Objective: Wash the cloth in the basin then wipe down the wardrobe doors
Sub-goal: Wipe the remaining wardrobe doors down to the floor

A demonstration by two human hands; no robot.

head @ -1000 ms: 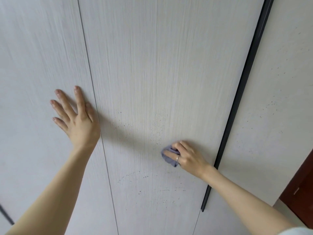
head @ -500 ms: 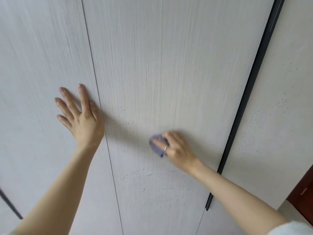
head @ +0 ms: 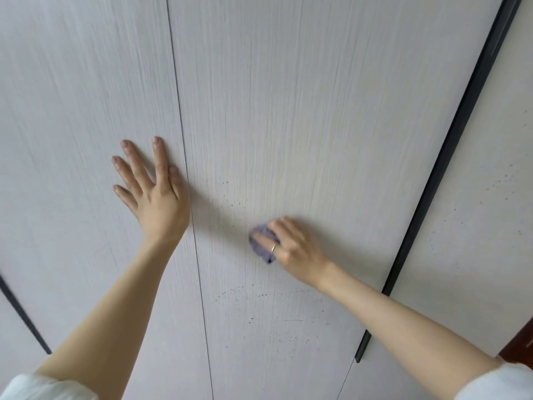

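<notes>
Right hand presses a small bluish cloth flat against the middle wardrobe door. Fingers are lightly curled over the cloth with a ring on one of them; the cloth is bunched under the fingertips and palm. Left hand lies flat on the neighbouring left door, fingers straight and spread, thumb tucked just beside the thin vertical seam between the two doors, holding nothing.

Around: a black vertical strip runs along the right edge of the middle door, well right of the cloth. Beyond it is a pale speckled panel. Small dark specks dot the door above and left of the cloth, and a faint dotted line of them sits below it. Nothing stands between the cloth and the specks.

Hard to make out: most of the cloth is hidden under the right hand, only its left edge and lower corner show. A second dark strip at lower left is cut off by the frame. A reddish-brown surface at the right edge is mostly out of frame. White sleeves are clipped at the bottom corners.
</notes>
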